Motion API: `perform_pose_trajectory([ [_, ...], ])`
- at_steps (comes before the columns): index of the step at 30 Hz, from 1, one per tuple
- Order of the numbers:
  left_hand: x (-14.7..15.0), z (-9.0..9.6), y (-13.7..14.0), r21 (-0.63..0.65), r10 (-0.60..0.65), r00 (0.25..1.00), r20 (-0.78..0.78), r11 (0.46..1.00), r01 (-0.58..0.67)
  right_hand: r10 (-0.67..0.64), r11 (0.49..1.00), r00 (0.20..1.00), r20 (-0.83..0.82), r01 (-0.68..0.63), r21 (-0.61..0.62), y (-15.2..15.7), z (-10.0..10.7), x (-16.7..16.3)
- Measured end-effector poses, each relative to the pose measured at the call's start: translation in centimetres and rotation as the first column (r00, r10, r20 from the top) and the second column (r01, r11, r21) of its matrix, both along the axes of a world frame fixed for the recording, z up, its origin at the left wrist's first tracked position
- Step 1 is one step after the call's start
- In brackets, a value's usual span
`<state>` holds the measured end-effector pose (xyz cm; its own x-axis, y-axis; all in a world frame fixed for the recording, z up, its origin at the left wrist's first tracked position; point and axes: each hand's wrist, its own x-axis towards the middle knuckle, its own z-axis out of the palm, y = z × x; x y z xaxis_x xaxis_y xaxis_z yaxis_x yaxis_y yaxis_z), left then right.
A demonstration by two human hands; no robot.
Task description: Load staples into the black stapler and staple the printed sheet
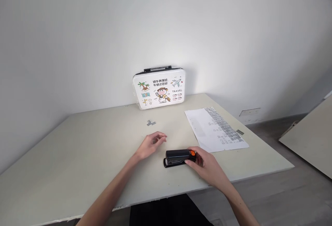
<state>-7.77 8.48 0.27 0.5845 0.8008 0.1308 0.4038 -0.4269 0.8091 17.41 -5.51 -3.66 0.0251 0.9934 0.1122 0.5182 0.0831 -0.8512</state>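
A black stapler [177, 157] with an orange patch at its right end lies near the table's front edge. My right hand [207, 166] grips that right end, thumb on the near side and fingers over the far side. Left of and slightly behind the stapler is my left hand [149, 145], apart from it. Its fingers are loosely bent, and I see nothing in them. Behind my right hand lies a printed white sheet of paper [203, 129] with a dark patterned band along its right side.
A white carrying case [160, 89] with cartoon prints and a black handle stands upright against the wall. Grey tape pieces [151, 123] are stuck on the pale table [77, 163], with another strip [240, 132] by the paper. A wall socket plate [249, 112] is at the right.
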Motion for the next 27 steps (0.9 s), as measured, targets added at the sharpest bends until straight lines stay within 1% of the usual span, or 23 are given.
perform_pose_trajectory([
  [2,1.5,-0.5,0.8,0.060,-0.021,1.000,-0.020,0.998,0.023,0.008,1.000,1.000,-0.002,-0.008,0.001,0.0,0.2,0.0],
  [4,3.1,-1.1,1.4,0.147,-0.058,0.997,-0.044,0.987,0.064,0.011,1.000,1.000,-0.005,-0.011,0.005,-0.1,0.2,0.0],
  [7,5.4,-1.7,2.2,0.273,-0.150,0.982,-0.111,0.946,0.176,0.008,1.000,1.000,-0.012,-0.008,0.010,0.0,0.2,0.1],
  [10,7.3,-1.8,2.7,0.340,-0.221,0.956,-0.193,0.899,0.277,0.008,1.000,1.000,-0.014,-0.008,0.013,0.0,0.1,0.1],
  [15,9.8,-1.4,2.9,0.360,-0.338,0.879,-0.337,0.816,0.452,0.019,1.000,1.000,-0.015,-0.019,0.015,0.0,0.2,0.1],
  [18,10.7,-1.5,2.8,0.354,-0.371,0.839,-0.398,0.782,0.514,0.024,1.000,1.000,-0.012,-0.024,0.010,0.0,0.3,0.1],
  [21,11.3,-2.0,2.8,0.355,-0.385,0.809,-0.445,0.753,0.554,0.020,1.000,1.000,-0.010,-0.020,-0.008,0.0,0.4,0.1],
  [24,11.6,-2.5,2.8,0.356,-0.383,0.801,-0.460,0.747,0.562,0.014,1.000,1.000,-0.015,-0.014,-0.015,0.0,0.5,0.1],
  [27,11.4,-2.6,2.8,0.338,-0.392,0.819,-0.418,0.770,0.541,0.023,1.000,1.000,-0.017,-0.022,0.004,0.0,0.5,0.1],
])
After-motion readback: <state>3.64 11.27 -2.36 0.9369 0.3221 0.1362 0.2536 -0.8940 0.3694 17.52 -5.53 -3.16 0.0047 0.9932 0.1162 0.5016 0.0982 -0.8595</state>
